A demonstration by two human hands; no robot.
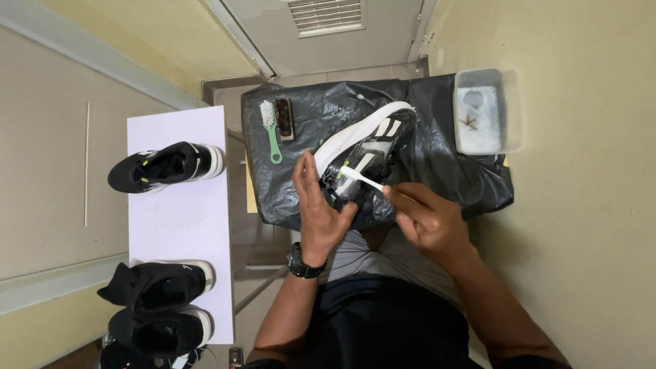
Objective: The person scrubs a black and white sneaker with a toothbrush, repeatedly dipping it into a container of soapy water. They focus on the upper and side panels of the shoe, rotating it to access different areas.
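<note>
- We note a black plastic sheet (437, 171) draped over the work surface ahead; it carries most of the things in hand
- A pale lilac board (179, 225) stands to the left, well apart from the sheet; one black sneaker (166, 166) lies on its upper part; a pair of black shoes with white soles (158, 304) sits at its lower end
- On the sheet lies the black-and-white shoe (365, 160), tipped on its side, white sole edge toward the far side
- We see the left hand (320, 208), a dark watch at the wrist, fingers wrapped round the near end of that shoe, steadying it
- The right hand (427, 219) has its fingers pinched narrow on a white toothbrush (361, 180); the head of it rests against the shoe's upper
- A clear plastic tub (486, 111) sits at the far right corner of the sheet, cloudy water inside
- A green-handled brush (270, 130) and a dark brush (284, 119) lie side by side at the far left corner, touching or nearly so; we cannot tell which
</note>
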